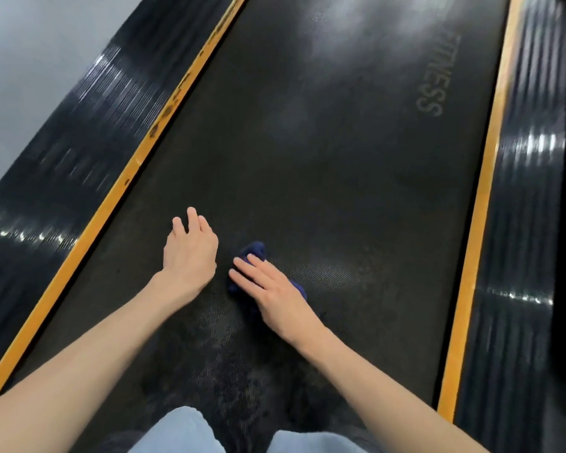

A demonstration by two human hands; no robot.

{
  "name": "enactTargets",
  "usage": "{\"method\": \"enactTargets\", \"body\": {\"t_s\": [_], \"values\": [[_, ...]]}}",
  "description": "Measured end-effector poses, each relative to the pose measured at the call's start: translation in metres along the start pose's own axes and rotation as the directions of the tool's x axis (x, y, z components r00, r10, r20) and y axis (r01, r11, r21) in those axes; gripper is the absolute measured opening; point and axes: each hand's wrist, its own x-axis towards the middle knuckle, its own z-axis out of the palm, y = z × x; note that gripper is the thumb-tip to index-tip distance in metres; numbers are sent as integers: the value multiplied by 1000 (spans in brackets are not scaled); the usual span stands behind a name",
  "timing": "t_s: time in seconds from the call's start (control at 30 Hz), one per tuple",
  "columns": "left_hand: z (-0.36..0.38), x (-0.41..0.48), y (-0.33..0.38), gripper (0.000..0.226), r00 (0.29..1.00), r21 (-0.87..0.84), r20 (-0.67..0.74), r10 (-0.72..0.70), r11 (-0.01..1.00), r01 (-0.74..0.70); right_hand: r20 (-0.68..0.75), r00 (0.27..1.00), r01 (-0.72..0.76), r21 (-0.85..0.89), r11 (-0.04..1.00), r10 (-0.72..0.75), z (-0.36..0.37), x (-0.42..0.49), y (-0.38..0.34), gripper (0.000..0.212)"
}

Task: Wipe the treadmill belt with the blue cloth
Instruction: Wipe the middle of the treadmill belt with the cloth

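Observation:
The black treadmill belt (pixel 324 165) runs away from me, with faded "FITNESS" lettering on its far right part. A dark blue cloth (pixel 255 251) lies bunched on the belt in the near middle. My right hand (pixel 272 291) lies flat on top of it with straight fingers pressing it down, so most of the cloth is hidden. Just left of the cloth, my left hand (pixel 190 250) rests on the bare belt with relaxed, slightly spread fingers and holds nothing.
Yellow strips (pixel 111 204) (pixel 477 204) edge the belt on both sides. Ribbed black side rails (pixel 62 178) (pixel 523 223) lie outside them. Grey floor (pixel 23 60) shows at the far left. My knees in light blue jeans (pixel 183 433) are at the bottom edge.

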Motion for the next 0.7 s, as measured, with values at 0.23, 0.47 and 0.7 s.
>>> {"method": "enactTargets", "body": {"t_s": [0.23,0.47,0.7], "values": [[4,-4,-4,87,1000,-84,-2,10,996,-10,-331,760,-589,11,808,559,-77,-54,125,51],[0,1,2,75,1000,-20,14,-10,1000,10,33,997,-70,83,994,67,-8,-1,-3,49],[-8,1,-1,75,999,40,39,9,999,-11,-250,863,-469,-70,881,439,-85,-57,138,49]]}}
